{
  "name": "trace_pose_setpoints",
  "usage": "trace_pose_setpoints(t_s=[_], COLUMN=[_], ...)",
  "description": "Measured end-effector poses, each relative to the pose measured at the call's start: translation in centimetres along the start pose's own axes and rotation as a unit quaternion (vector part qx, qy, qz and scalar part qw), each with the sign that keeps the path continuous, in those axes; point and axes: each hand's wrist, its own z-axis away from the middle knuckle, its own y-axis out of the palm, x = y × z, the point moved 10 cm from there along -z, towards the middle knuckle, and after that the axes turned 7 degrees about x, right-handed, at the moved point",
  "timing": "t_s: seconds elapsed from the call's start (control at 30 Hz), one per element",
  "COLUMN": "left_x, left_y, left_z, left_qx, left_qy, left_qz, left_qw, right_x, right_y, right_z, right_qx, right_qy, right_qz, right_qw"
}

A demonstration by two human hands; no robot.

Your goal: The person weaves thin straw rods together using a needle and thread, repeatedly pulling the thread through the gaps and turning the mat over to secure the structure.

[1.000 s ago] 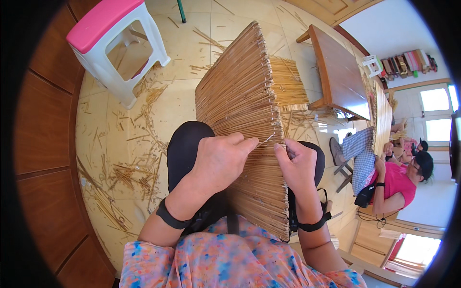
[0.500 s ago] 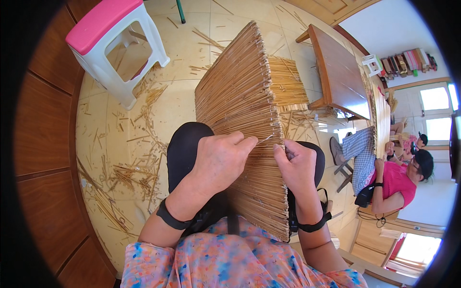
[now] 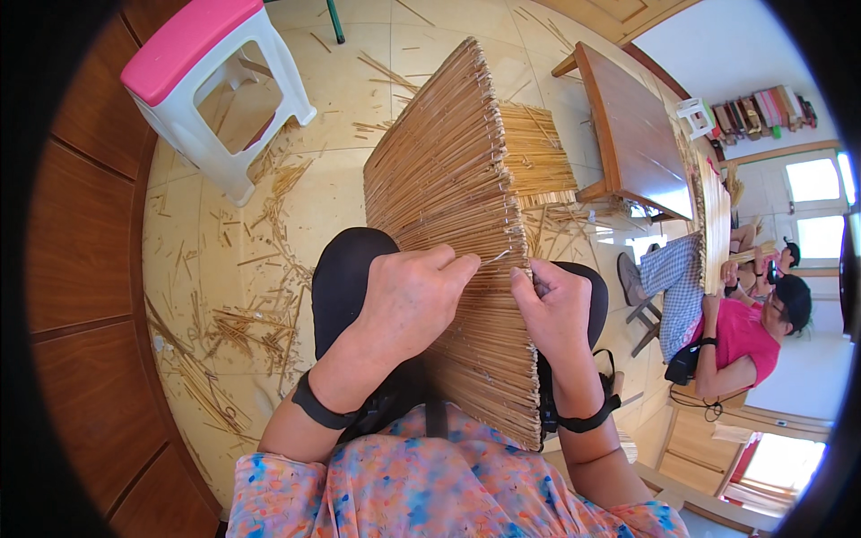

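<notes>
Leftward, well apart from the left grip: a pink-topped white stool [image 3: 191, 47]. Straw scraps [image 3: 247, 327] litter the floor [image 3: 336, 184] left of the same grip. Left grip [image 3: 408, 296] narrow, thumb and fingertips pinching a thin pale strand [image 3: 496, 258]. Straw mat [image 3: 439, 161] between the two grips, extending ahead of both. Second straw panel [image 3: 538, 157] lies ahead of the right grip. Right grip [image 3: 560, 300] at the mat's right edge, fingers curled; cannot tell whether they close on anything. Farther right, well apart: a seated person in pink [image 3: 740, 345].
</notes>
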Motion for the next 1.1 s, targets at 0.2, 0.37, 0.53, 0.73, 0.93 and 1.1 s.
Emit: trace_pose_setpoints(t_s=[0.2, 0.37, 0.53, 0.73, 0.93, 1.1], left_x=[-0.5, -0.7, -0.7, -0.6, -0.7, -0.8], left_y=[-0.3, -0.5, -0.6, -1.0, -1.5, -1.0], left_z=[-0.4, -0.8, -0.8, -0.6, -0.5, -0.6], left_qx=[0.019, 0.037, 0.041, 0.053, 0.033, 0.040], left_qy=[0.014, 0.020, 0.019, 0.014, 0.018, 0.017], left_qz=[-0.027, -0.045, -0.043, -0.051, -0.044, -0.045], left_qw=[0.999, 0.998, 0.998, 0.997, 0.998, 0.998], right_x=[0.4, 0.8, 0.7, 0.4, -0.2, 0.2], right_y=[-0.1, 0.0, 0.1, 0.2, 0.2, 0.2], right_z=[0.1, 0.0, 0.1, 0.1, 0.1, 0.1], right_qx=[0.003, 0.011, 0.008, 0.006, 0.007, -0.003], right_qy=[-0.012, -0.018, -0.007, 0.006, 0.020, 0.003], right_qz=[0.007, -0.003, -0.018, -0.022, -0.023, -0.015], right_qw=[1.000, 1.000, 1.000, 1.000, 0.999, 1.000])
